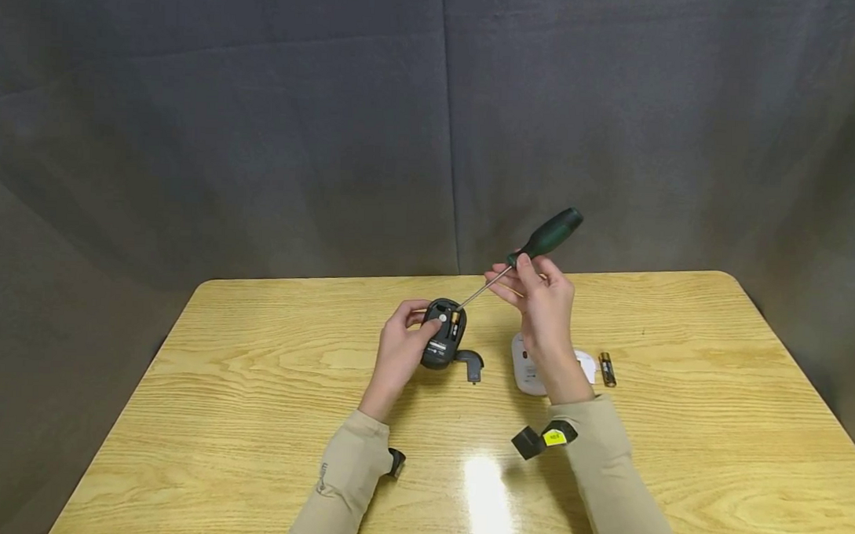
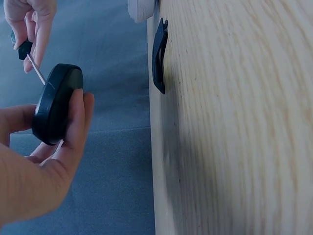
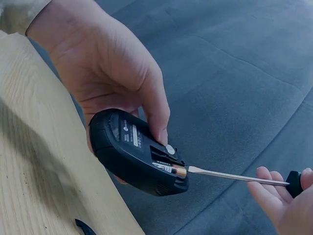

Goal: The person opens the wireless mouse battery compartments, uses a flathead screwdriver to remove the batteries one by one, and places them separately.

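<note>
Backing wooden table [image 1: 252, 418]: grey curtain [image 1: 262, 135].

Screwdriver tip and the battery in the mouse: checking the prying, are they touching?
Touching: the right wrist view shows the screwdriver tip meeting the battery end in the mouse.

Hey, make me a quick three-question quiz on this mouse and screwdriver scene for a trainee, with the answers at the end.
1. True or false: the left hand holds the black mouse with its underside turned up.
2. Where does the tip of the screwdriver in the right hand rest? A) on the loose battery on the table B) at the battery in the mouse's open compartment C) on the black cover
3. Name the white thing lying on the table behind the right wrist.

Key: 1 true. 2 B. 3 a second, white mouse.
</note>
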